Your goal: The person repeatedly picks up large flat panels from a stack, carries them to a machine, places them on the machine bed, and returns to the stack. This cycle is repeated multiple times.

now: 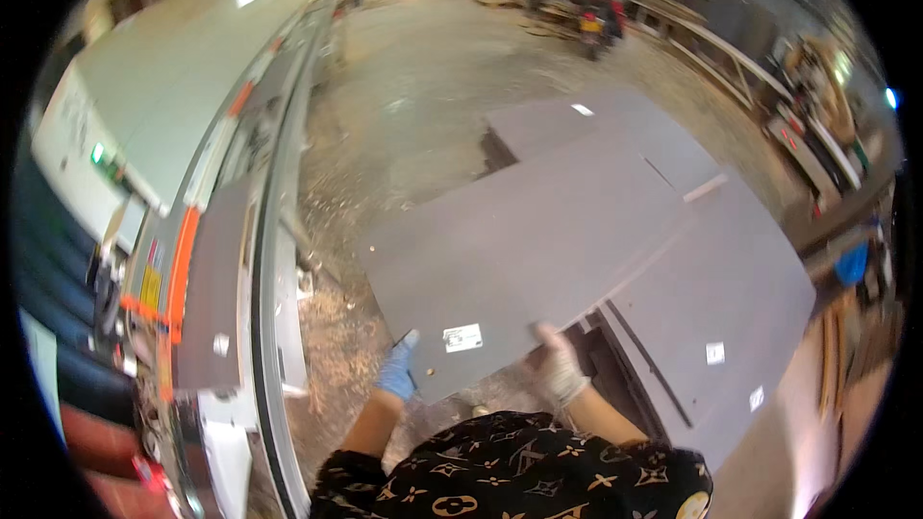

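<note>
A large grey board [519, 240] lies flat in front of me, tilted across a stack of similar grey boards [731, 298]. My left hand [398, 369], in a blue glove, grips the board's near left edge. In a white glove, my right hand [556, 363] holds the near edge further right. A small white label [462, 337] sits on the board between my hands.
A long woodworking machine [192, 183] with orange trim runs along the left, a narrow grey panel [213, 288] lying on its bed. Sawdust and wood chips [336, 308] cover the concrete floor. A red motorbike [596, 19] and timber racks [817, 125] stand at the back right.
</note>
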### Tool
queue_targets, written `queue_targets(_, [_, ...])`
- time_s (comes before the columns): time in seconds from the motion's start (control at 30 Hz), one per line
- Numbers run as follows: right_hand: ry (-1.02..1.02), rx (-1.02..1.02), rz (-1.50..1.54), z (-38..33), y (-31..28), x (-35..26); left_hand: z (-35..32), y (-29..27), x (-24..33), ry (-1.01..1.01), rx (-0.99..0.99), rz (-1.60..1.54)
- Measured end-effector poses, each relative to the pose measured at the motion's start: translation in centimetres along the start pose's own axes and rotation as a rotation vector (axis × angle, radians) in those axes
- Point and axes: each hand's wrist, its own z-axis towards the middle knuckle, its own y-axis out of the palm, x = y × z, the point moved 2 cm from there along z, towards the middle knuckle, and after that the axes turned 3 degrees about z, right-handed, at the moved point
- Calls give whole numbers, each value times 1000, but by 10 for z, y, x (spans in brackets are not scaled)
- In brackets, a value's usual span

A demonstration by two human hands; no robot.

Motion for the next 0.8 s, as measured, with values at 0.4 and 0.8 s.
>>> queue_targets(0.4, [47,-439,86,-1,35,28,-238,-220,46,449,328,8])
queue_targets(0.8, [940,-908,-181,-109,242,258,-530,-347,-153,672,1132,-317])
